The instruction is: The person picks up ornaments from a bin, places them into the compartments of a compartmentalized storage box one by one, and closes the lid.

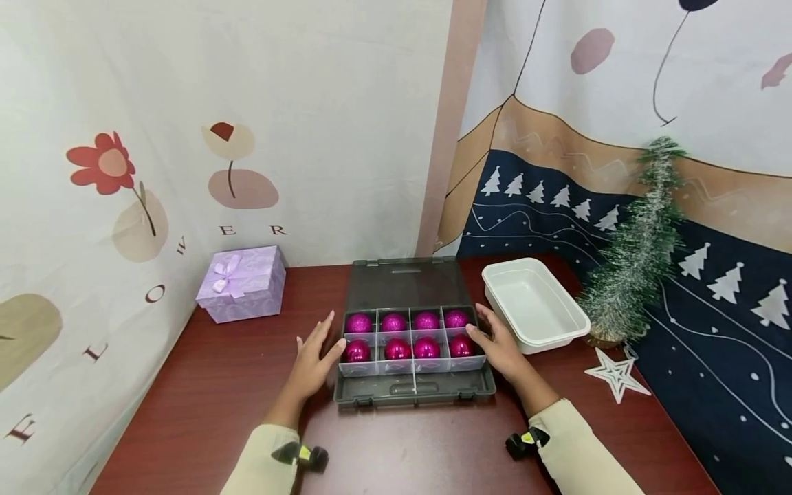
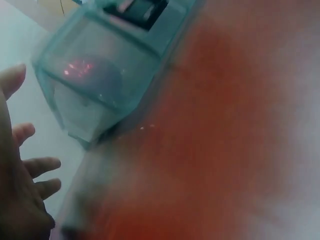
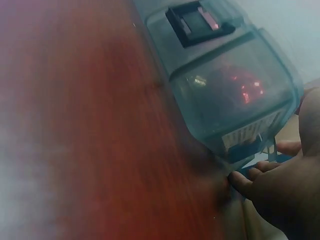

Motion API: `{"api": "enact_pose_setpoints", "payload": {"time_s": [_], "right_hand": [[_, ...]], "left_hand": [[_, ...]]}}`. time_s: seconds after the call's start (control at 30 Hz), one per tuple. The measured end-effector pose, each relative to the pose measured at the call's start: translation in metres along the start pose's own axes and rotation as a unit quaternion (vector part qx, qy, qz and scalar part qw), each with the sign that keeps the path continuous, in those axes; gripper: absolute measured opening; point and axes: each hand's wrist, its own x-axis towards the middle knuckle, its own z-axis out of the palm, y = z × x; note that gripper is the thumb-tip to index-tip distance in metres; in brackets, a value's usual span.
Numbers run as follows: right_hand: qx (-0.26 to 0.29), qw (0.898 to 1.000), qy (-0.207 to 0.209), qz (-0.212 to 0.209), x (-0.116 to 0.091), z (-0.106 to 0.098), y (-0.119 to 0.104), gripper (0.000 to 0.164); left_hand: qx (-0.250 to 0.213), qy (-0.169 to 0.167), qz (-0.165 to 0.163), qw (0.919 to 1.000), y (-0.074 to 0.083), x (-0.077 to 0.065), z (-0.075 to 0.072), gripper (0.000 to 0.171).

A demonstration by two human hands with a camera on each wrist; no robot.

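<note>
A dark translucent compartment box (image 1: 380, 390) lies on the table with its lid (image 1: 405, 285) folded back. Two rows of shiny magenta Christmas balls (image 1: 398, 349) sit in its divided tray (image 1: 396, 368), one to a compartment. Left of the box is my left hand (image 1: 312, 364), fingers spread and a gap between it and the box wall in the left wrist view. At the opposite end, my right hand (image 1: 500, 347) touches the box's right side, thumb by the top edge. The right wrist view shows its fingertips (image 3: 240, 182) at the lower corner, partly hidden.
A white plastic tub (image 1: 535, 302) stands right of the box. Beyond it are a small frosted Christmas tree (image 1: 637, 247) and a white star ornament (image 1: 617, 375). A lilac gift box (image 1: 243, 283) with a bow sits back left. Printed cloth walls border the red-brown table (image 1: 204, 412).
</note>
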Motion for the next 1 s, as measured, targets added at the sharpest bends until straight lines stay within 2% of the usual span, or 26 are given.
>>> {"api": "enact_pose_setpoints", "payload": {"time_s": [0.03, 0.07, 0.13, 0.2, 0.3, 0.37, 0.53, 0.73, 1.0], "right_hand": [[0.004, 1.000, -0.005, 0.006, 0.003, 0.000, 0.000, 0.072], [0.009, 1.000, -0.010, 0.011, 0.005, 0.001, 0.000, 0.073], [0.011, 1.000, -0.017, 0.017, 0.007, 0.002, 0.001, 0.074], [0.009, 1.000, -0.019, 0.021, 0.008, 0.002, 0.002, 0.073], [0.013, 1.000, -0.018, 0.020, 0.010, 0.002, 0.002, 0.072], [0.020, 0.999, -0.017, 0.020, 0.013, 0.001, 0.002, 0.071], [0.032, 0.999, -0.015, 0.031, 0.018, -0.001, 0.004, 0.069], [0.038, 0.998, -0.022, 0.040, 0.020, 0.000, 0.007, 0.070], [0.069, 0.997, -0.028, 0.038, 0.021, 0.002, 0.013, 0.069]], "left_hand": [[0.003, 0.001, 0.004, 1.0000, -0.010, 0.004, 0.002, 0.067], [0.000, -0.010, -0.002, 0.9999, -0.012, 0.009, 0.002, 0.068], [-0.001, -0.028, -0.012, 0.9995, -0.028, 0.017, 0.006, 0.068], [-0.004, -0.044, -0.019, 0.9988, -0.034, 0.022, 0.009, 0.068], [-0.018, -0.051, -0.024, 0.9982, -0.029, 0.028, 0.013, 0.069], [-0.030, -0.051, -0.024, 0.9979, -0.015, 0.031, 0.013, 0.070], [-0.045, -0.079, -0.069, 0.9935, 0.004, 0.040, 0.016, 0.072], [-0.036, -0.099, -0.106, 0.9888, 0.006, 0.043, 0.017, 0.073], [-0.044, -0.098, -0.109, 0.9882, 0.007, 0.043, 0.016, 0.076]]}}
